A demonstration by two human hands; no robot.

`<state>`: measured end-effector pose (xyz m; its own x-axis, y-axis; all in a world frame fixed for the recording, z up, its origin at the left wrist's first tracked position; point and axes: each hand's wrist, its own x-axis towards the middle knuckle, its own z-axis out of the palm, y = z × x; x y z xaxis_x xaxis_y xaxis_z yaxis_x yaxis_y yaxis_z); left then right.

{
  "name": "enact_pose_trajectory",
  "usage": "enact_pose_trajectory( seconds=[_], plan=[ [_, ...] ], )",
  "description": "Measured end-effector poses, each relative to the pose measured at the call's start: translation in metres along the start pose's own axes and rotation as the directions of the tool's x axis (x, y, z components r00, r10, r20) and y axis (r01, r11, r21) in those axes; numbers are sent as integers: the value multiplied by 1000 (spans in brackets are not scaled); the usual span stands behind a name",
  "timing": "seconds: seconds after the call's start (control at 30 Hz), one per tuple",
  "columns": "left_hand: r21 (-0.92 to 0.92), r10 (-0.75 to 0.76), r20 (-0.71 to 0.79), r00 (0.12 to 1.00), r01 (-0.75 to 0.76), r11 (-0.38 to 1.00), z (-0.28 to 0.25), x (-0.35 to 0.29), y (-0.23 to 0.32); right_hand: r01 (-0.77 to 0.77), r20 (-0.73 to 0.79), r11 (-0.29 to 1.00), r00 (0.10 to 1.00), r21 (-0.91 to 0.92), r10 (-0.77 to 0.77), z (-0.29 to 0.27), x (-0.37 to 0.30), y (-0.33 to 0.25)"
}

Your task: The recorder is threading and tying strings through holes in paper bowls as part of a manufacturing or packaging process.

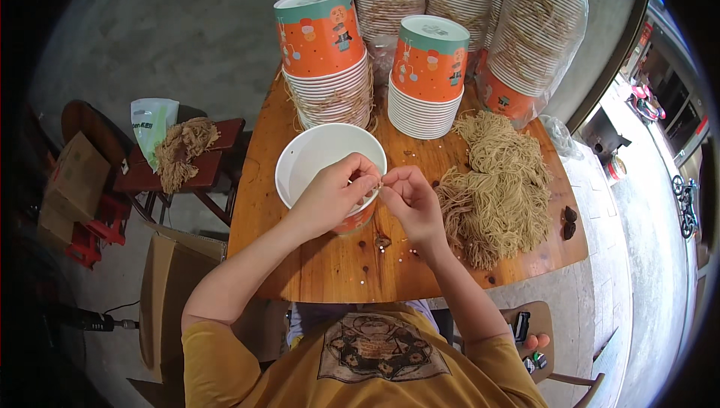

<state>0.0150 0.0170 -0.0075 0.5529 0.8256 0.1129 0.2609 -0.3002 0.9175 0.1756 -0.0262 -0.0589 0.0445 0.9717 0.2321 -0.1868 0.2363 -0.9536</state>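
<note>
Left hand (337,194): over the near-right rim of the round, white-lined paper bucket (311,153), thumb and forefinger pinching a tiny pale piece (380,185), too small to identify.
Right hand (411,205): just right of the bucket, fingertips pinched together at the same piece.
Bucket: upright beneath the left hand, smooth inside, orange outside.
Tan stringy heap (506,190): right of the bucket, soft, tangled.
Tapered orange-and-green bucket stacks (429,70): behind the bucket, upside down, white-rimmed.
Glossy, knotted wooden tabletop (322,269): under the bucket.
</note>
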Motion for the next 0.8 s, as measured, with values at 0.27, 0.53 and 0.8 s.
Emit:
enact_pose_trajectory(
  seconds=[0.27, 0.53, 0.8],
  plan=[
    [-74, -15, 49, 999, 19, 997, 0, 3, 1, 136, -56, 962, 987, -238, -154, 3, -1, 1],
    [61, 19, 25, 1000, -20, 998, 9, 1, 0, -19, 26, 998, 1000, 56, 18, -7, 3, -6],
    [255, -26, -4, 1000, 26, 967, 12, 3, 5, -72, 15, 987, 997, 143, 71, -7, 0, -6]
  ],
)
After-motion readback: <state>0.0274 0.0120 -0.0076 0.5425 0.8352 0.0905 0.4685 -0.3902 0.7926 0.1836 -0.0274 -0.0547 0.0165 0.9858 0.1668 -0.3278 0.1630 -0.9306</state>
